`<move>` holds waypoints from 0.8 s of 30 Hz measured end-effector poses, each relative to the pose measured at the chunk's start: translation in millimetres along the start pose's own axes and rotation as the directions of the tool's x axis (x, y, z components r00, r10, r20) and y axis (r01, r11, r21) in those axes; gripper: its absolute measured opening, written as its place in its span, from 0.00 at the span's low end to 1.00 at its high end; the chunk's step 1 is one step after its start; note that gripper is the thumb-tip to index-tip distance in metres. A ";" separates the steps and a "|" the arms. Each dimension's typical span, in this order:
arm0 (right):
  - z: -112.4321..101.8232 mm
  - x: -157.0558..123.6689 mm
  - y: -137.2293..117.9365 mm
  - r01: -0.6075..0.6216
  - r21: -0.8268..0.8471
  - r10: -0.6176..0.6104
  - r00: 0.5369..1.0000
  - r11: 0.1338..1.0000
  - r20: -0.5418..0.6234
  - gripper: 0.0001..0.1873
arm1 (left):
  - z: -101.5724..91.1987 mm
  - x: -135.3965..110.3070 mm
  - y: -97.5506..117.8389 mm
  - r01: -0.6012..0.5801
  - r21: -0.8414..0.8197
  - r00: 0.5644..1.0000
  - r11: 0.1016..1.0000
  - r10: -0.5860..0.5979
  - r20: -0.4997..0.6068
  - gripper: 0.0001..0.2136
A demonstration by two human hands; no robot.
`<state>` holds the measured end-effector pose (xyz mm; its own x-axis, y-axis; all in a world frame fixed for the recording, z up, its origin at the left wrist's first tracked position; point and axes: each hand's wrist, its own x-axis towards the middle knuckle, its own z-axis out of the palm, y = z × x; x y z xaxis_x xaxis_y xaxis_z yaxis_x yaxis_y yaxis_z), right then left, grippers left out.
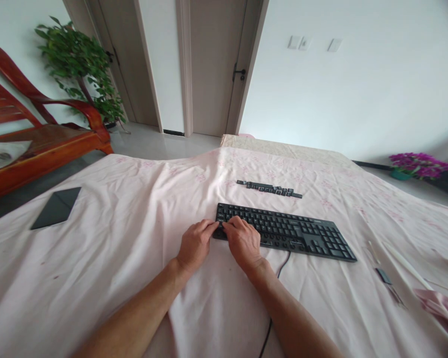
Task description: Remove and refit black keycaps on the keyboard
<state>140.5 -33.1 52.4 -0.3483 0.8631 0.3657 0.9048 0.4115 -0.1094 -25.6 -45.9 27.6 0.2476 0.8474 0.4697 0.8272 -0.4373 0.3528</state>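
Note:
A black computer keyboard (283,226) lies on the pink cloth, with bare key spots along its near row where the caps are off. My left hand (197,243) is at the keyboard's left end, thumb and forefinger pinched together by the edge keys. Close beside it, my right hand (243,241) bends over the left keys with its fingers closed. Whatever sits between the fingertips of either hand is too small to make out. Behind the keyboard, several loose black keycaps (271,188) lie in a rough row. A black cable (280,271) runs from the keyboard toward me.
On the left of the cloth (134,258) lies a dark flat tablet or phone (56,208). To the right are a small black-gripped tool with thin metal ends (384,276), a long pale stick (408,263) and a pink cloth piece (438,308). A wooden bench (74,107) stands beyond.

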 end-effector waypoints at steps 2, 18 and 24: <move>0.6 -0.4 -0.4 0.011 -0.007 -0.011 1.000 1.000 -0.005 0.10 | 0.5 -0.4 0.0 -0.042 0.046 0.999 0.998 0.042 -0.010 0.18; -5.0 -2.6 -0.4 0.043 0.029 -0.044 0.999 0.999 0.022 0.11 | 4.0 -1.5 0.0 -0.154 0.136 0.987 0.979 0.158 -0.016 0.13; -10.8 -1.4 -4.1 0.085 -0.033 -0.083 0.995 0.996 0.058 0.13 | 6.4 0.4 1.2 -0.161 0.140 0.987 0.977 0.161 0.010 0.12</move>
<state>139.9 -39.2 62.4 -0.4358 0.8415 0.3194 0.8796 0.4734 -0.0470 -21.4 -44.2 23.0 0.3825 0.7689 0.5123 0.8391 -0.5212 0.1557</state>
